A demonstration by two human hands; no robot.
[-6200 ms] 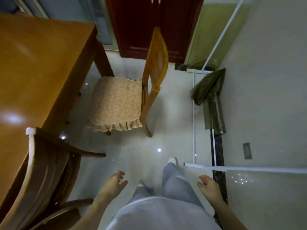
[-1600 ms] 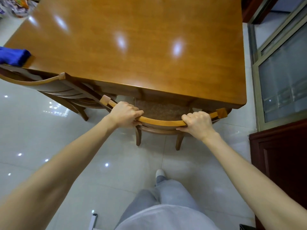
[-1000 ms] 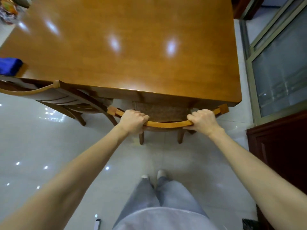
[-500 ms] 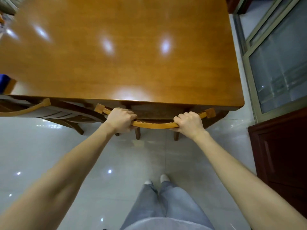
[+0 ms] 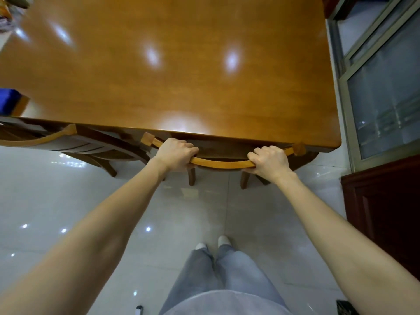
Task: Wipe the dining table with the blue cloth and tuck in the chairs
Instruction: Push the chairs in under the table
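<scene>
A glossy wooden dining table [image 5: 181, 76] fills the upper part of the view. A wooden chair [image 5: 223, 164] stands at its near edge, its curved top rail almost against the tabletop and its seat hidden underneath. My left hand [image 5: 176, 153] grips the rail's left part and my right hand [image 5: 270, 161] grips its right part. A second chair [image 5: 75, 144] stands tucked at the same edge to the left. The blue cloth [image 5: 6, 101] lies on the table at the far left edge of the view, partly cut off.
A window frame with glass panes [image 5: 381, 87] runs close along the table's right end. A dark red cabinet [image 5: 386, 212] stands at the right. Glossy white floor tiles [image 5: 56, 201] lie around my feet [image 5: 213, 243].
The chair has slid further under the table with both hands still on its rail. Its seat cushion, visible earlier, is now hidden. My feet have stepped closer.
</scene>
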